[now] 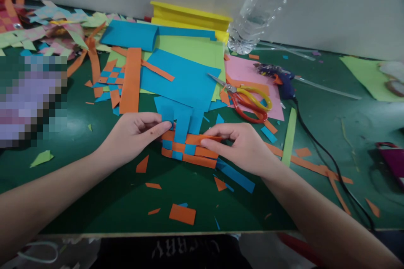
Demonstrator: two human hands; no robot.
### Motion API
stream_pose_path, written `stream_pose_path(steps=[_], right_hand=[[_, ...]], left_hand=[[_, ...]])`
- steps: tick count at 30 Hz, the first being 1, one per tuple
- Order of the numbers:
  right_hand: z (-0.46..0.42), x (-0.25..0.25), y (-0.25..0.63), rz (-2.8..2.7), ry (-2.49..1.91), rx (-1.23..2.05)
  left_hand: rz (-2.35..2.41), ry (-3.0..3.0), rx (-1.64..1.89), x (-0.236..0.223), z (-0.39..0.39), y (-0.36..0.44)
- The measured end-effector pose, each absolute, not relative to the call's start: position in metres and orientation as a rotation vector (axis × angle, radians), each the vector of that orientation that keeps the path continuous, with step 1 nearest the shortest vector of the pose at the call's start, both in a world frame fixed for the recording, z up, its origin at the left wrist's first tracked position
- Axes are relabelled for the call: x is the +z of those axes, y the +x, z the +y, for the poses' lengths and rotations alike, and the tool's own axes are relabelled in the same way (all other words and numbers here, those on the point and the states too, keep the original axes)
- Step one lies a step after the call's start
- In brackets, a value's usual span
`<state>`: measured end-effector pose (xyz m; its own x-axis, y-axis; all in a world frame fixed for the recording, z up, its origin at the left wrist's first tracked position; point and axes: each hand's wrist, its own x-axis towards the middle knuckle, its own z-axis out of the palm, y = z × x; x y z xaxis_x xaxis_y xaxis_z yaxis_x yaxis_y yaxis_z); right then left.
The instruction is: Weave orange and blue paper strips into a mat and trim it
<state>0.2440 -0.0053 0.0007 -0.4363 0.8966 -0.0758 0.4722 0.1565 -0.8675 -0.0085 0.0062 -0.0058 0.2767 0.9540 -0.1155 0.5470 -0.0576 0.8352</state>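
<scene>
A small woven piece of orange and blue paper strips (179,148) is held up between my hands over the green table. My left hand (132,136) pinches the blue strip at its upper left corner, thumb in front. At the right side, my right hand (240,145) grips the loose end of the top orange strip between thumb and fingers. Blue strip ends stick up from the weave. A loose blue strip (236,176) lies below my right hand. Beyond the weave rests a blue sheet (179,75), with an orange strip (131,80) to its left.
Scissors with red and yellow handles (249,98) lie open on pink paper (274,103). A glue gun (284,82) trails its black cord along the right. A water bottle (252,19) stands at the back. Paper scraps (53,29) pile up at the far left.
</scene>
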Motion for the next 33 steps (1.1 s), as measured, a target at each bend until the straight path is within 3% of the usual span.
stream_pose_path(steps=[10,19,33], right_hand=[[-0.003,0.001,0.244,-1.994,-1.316,1.189],[-0.005,0.004,0.242,-1.979,-1.257,1.402],[-0.008,0.003,0.239,-2.115,-1.081,1.297]], left_hand=[[1.326,1.582,0.656,-0.008,0.006,-0.009],[1.115,1.295,0.591,-0.013,0.001,-0.008],[1.064,1.166,0.530,-0.008,-0.002,-0.001]])
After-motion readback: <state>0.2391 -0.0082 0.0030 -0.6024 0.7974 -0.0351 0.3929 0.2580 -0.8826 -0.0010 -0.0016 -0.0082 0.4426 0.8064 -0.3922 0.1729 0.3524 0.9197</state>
